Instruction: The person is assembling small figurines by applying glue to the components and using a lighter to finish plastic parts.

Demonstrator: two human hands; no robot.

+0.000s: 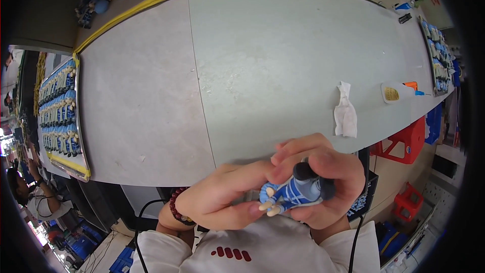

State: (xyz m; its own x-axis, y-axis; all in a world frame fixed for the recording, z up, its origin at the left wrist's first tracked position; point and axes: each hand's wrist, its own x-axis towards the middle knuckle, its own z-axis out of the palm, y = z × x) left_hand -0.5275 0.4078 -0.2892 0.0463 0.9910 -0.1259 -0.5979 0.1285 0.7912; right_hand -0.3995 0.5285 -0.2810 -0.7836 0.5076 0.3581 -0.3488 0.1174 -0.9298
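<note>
A small blue-and-white toy figure [295, 192] with a dark head and cream feet lies sideways between both hands, close to my chest and below the table's near edge. My right hand [326, 182] wraps around its head and body. Fingertips of my left hand [222, 197] press on its feet and legs. A dark red bead bracelet [177, 207] sits on my left wrist.
A grey table [202, 71] with a yellow-taped far edge. A tray [60, 116] of several blue figures lies at the left, another tray [437, 55] at the right. A crumpled white cloth [345, 111], a white bottle [396, 92], red stools [404, 144]. A person sits at lower left [30, 197].
</note>
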